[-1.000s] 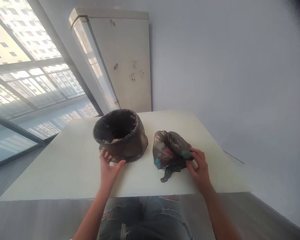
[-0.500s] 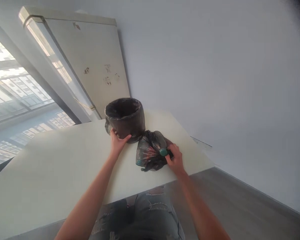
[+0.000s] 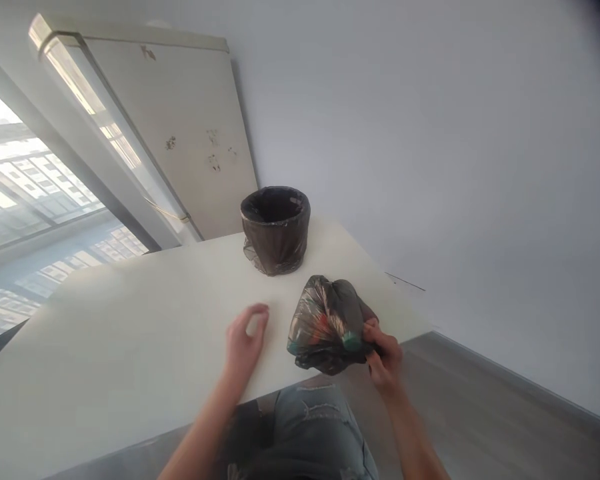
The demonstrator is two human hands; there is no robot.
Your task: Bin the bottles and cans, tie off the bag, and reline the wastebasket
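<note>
A dark plastic bag, filled and see-through enough to show red and green items, is gripped at its right side by my right hand. It sits at the front edge of the white table. My left hand is over the table to the left of the bag, loosely curved, with a gap between thumb and fingers and nothing held. Beyond both hands stands a round bin lined with a black bag folded over its rim. The bin is upright, and no hand touches it.
The white table reaches far to the left. Behind it are a white fridge and a window. A plain wall runs along the right, with grey floor below it.
My left hand has let go of the bin and drawn back toward me. The bin now stands farther right. My right hand has pulled the filled bag nearer and to the right, apart from the bin.
</note>
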